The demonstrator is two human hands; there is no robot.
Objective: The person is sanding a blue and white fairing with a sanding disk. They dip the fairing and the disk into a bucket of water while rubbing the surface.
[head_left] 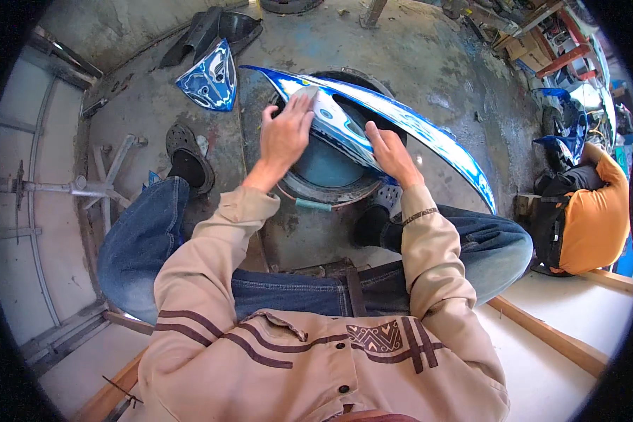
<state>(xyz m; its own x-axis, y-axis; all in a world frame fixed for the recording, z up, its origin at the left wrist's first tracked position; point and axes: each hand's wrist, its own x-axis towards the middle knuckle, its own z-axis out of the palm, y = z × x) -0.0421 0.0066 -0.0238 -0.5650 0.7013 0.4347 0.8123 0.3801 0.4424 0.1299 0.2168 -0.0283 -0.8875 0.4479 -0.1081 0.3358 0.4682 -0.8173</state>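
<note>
A long, curved blue-and-white painted body panel (pixel 429 133), like a motorcycle fairing, lies slantwise over a round dark tub (pixel 309 191) of bluish water. My left hand (pixel 286 137) presses a small grey pad or folded sheet (pixel 304 92) flat against the panel's left part; its exact kind is unclear. My right hand (pixel 394 156) grips the panel's near edge around the middle, thumb up, its other fingers partly hidden. A small teal strip (pixel 313 205) sits at the tub's near rim.
Another blue-and-white panel (pixel 211 79) lies on the floor at the far left, before black plastic parts (pixel 214 32). A metal stand base (pixel 105 176) is at left. A person in an orange shirt (pixel 598 218) crouches at right near more blue parts (pixel 566 133).
</note>
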